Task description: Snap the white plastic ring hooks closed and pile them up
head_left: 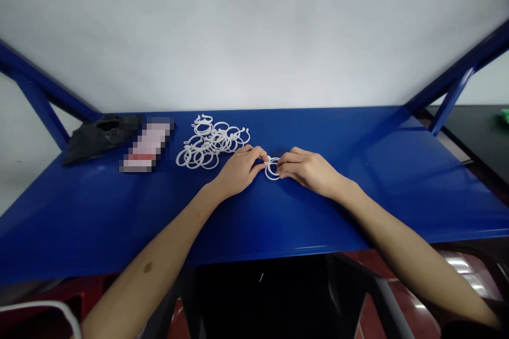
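One white ring (272,168) is pinched by the left hand (238,170) and the right hand (309,170) beside one heap of rings (210,144), too tangled to count.

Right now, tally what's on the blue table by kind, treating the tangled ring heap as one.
White ring, pinched by left hand and right hand: 1
Heap of white rings: 1
Black bag: 1
Blurred pink-and-white item: 1
Total: 4
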